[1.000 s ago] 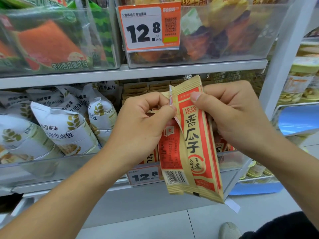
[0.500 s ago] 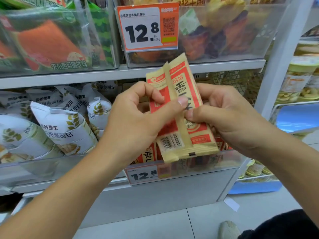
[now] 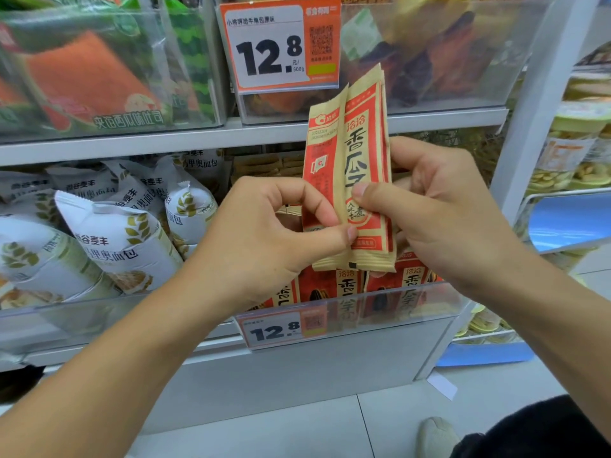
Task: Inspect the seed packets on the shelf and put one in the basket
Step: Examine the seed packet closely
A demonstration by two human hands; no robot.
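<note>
Together, both hands [image 3: 357,223] pinch upright seed packets [image 3: 352,160]

seed packets [image 3: 350,166] upright before shelf [image 3: 165,140], between left hand [image 3: 264,239] and right hand [image 3: 439,206] | bread bags [image 3: 115,239] left | more packets in bin [image 3: 390,312] below | price tag [image 3: 281,44] above

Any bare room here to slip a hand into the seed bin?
Crowded: red upright seed packets fill the clear bin front, and white bread bags pack the left. Free patches: the gap above those packets, behind the held tan-and-red seed packets, and the grey floor below.
</note>
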